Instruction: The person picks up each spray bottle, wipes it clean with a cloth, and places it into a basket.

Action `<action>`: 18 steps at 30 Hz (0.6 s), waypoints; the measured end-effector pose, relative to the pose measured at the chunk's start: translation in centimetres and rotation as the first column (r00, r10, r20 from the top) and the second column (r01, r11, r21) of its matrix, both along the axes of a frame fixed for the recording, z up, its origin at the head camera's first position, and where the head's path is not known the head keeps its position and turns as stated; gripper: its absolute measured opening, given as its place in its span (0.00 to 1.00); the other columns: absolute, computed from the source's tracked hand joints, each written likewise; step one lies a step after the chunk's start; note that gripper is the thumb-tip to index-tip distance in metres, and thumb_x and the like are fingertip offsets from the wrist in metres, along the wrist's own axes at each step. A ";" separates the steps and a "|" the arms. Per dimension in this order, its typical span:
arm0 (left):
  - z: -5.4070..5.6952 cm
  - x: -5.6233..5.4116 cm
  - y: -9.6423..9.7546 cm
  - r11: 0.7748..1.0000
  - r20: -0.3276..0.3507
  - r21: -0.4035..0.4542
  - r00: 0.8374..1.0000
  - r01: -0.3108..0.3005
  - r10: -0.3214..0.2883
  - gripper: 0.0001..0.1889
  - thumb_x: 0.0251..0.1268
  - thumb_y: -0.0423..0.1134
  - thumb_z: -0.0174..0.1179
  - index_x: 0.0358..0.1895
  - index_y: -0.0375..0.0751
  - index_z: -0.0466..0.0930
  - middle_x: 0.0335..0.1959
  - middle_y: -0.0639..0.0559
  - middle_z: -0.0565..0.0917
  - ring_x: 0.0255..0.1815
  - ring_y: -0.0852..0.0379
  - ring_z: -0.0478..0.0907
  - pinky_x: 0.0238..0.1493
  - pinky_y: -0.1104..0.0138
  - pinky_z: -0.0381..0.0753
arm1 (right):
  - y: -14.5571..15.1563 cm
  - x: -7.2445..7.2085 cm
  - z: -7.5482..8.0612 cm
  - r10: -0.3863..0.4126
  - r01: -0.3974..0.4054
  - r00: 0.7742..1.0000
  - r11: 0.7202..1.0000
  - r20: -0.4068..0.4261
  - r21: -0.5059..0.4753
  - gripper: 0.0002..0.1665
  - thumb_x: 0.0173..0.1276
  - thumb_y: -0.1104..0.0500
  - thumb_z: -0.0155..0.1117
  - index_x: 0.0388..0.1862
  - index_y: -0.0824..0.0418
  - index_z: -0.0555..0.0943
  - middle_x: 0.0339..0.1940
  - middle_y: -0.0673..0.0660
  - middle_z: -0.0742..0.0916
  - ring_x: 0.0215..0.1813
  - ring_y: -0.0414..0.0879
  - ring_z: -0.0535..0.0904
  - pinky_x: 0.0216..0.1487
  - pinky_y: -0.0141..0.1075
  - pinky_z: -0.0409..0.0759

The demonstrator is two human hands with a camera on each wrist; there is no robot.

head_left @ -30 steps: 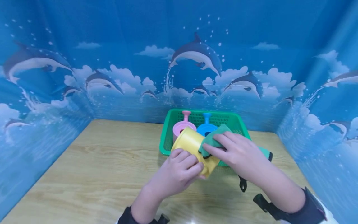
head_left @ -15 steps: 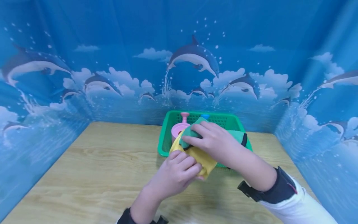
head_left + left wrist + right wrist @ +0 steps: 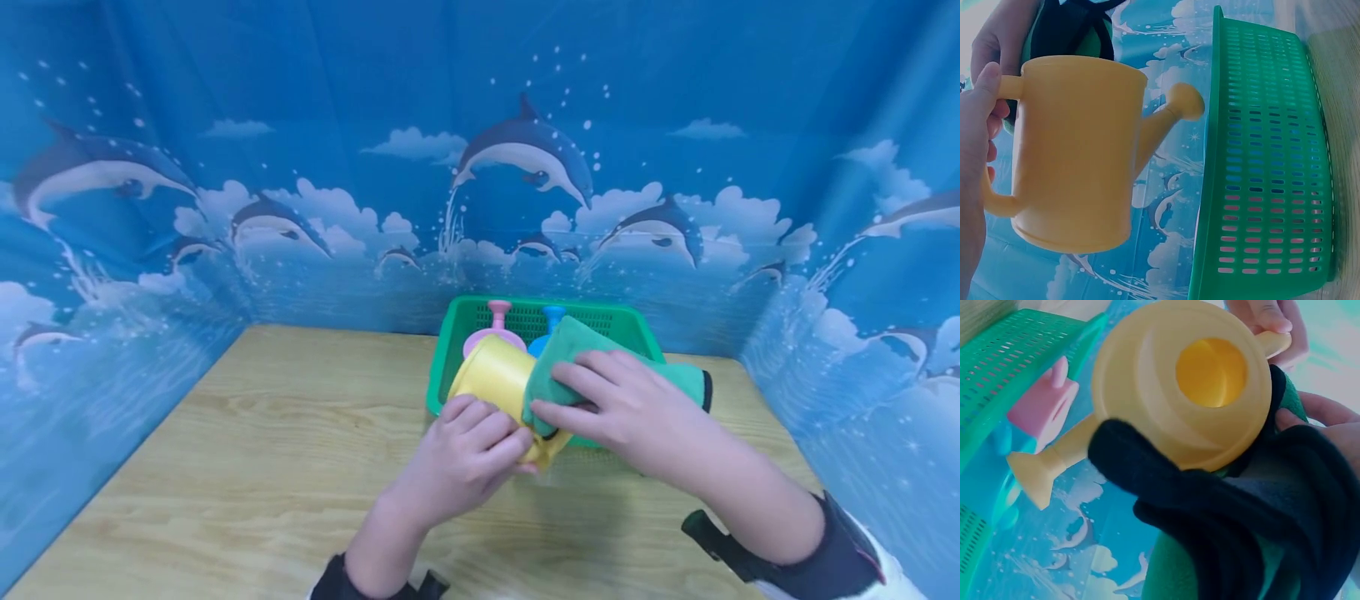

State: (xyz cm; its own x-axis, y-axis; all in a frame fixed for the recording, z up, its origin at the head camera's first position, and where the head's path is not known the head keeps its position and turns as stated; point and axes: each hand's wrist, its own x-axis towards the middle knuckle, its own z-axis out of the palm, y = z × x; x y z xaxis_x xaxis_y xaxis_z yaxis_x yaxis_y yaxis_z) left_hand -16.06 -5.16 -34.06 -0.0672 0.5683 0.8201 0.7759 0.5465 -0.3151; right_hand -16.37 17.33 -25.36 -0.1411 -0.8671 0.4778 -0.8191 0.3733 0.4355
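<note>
A yellow watering can (image 3: 491,375) is held up over the front of the green basket, tilted in the head view. My left hand (image 3: 468,467) grips its handle, fingers curled through the loop as the left wrist view shows. My right hand (image 3: 637,408) holds a green cloth (image 3: 573,346) with black edging, bunched against the can's side. In the right wrist view, the can's round top opening (image 3: 1212,372) faces the camera and its spout (image 3: 1066,453) points toward the basket. Black trim (image 3: 1141,453) of the cloth hangs in front of the can there.
The green perforated basket (image 3: 441,367) stands on the wooden table (image 3: 285,450) near the back. Inside it are a pink watering can (image 3: 499,312) and a blue watering can (image 3: 553,314). A blue dolphin-print curtain (image 3: 337,283) encloses the back and both sides.
My right hand slid the cloth left across the can, then back to the right. The cloth now spreads wider over the can's right part. My left hand stays nearly in place.
</note>
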 end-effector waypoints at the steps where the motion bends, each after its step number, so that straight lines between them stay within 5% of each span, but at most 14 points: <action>1: 0.0 0.0 0.0 1.000 -0.002 -0.003 1.000 -0.001 0.001 0.15 0.71 0.55 0.50 0.36 0.48 0.77 0.29 0.59 0.74 0.32 0.59 0.67 0.42 0.67 0.67 | 0.2 0.2 0.1 0.005 -0.005 1.000 1.000 0.003 -0.004 0.32 0.44 0.66 0.77 0.51 0.50 0.82 0.46 0.55 0.83 0.46 0.52 0.78 0.45 0.43 0.79; 8: 0.2 0.0 0.2 0.999 -0.061 0.012 0.997 0.042 -0.041 0.16 0.74 0.54 0.47 0.36 0.48 0.77 0.29 0.59 0.73 0.31 0.60 0.66 0.43 0.66 0.66 | 0.2 0.2 0.5 0.017 -0.015 0.999 0.998 0.049 -0.056 0.32 0.42 0.66 0.78 0.50 0.50 0.83 0.44 0.55 0.83 0.44 0.51 0.78 0.44 0.43 0.80; 13: 0.4 -0.1 0.4 0.994 -0.166 0.045 0.982 0.101 -0.092 0.16 0.75 0.52 0.47 0.34 0.47 0.78 0.27 0.59 0.73 0.30 0.60 0.67 0.42 0.66 0.65 | -0.6 -1.2 0.9 0.032 -0.019 0.995 0.990 0.095 -0.136 0.31 0.42 0.70 0.78 0.48 0.49 0.84 0.42 0.54 0.84 0.41 0.50 0.80 0.39 0.42 0.80; 18: 0.4 0.0 0.5 0.991 -0.179 0.048 0.978 0.122 -0.112 0.16 0.75 0.52 0.47 0.33 0.48 0.78 0.27 0.60 0.73 0.29 0.61 0.68 0.42 0.66 0.65 | -1.7 -2.9 1.2 0.040 -0.016 0.989 0.986 0.145 -0.164 0.25 0.52 0.71 0.71 0.47 0.49 0.84 0.42 0.53 0.84 0.41 0.49 0.80 0.38 0.40 0.80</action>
